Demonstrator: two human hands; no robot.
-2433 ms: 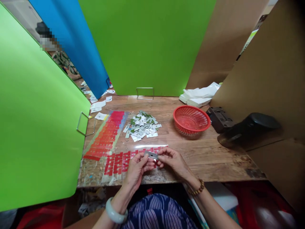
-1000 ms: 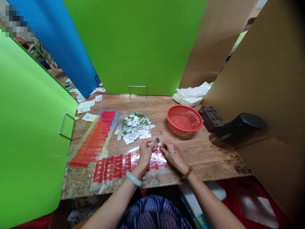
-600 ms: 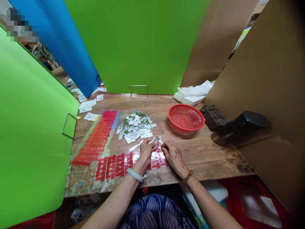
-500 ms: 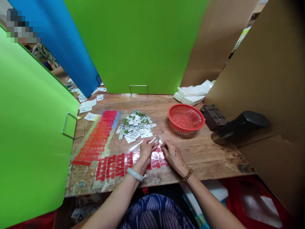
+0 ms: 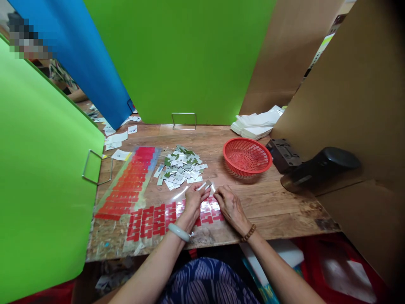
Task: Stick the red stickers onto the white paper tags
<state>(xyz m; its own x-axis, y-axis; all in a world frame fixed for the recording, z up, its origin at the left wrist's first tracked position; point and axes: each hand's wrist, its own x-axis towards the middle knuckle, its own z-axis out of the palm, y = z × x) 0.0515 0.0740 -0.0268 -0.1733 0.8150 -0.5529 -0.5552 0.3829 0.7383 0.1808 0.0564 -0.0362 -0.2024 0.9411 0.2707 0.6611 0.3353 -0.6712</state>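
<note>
On a wooden tabletop (image 5: 272, 207), the left hand (image 5: 192, 202) pinches one small grey metal plate (image 5: 206, 185) in its fingers. The right hand (image 5: 230, 205) rests curled on the nearer of two clear sheets of red stickers (image 5: 158, 217), just beside the plate; its grasp is unclear. One red plastic basket (image 5: 247, 156) and one pile of small plates (image 5: 180, 169) lie beyond the fingers.

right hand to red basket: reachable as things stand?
Probably yes. The right hand rests on the sticker sheet. The red basket stands just beyond it on the wooden table, open side up, with nothing between them. The left hand holds a small metal tag, off that path.
</note>
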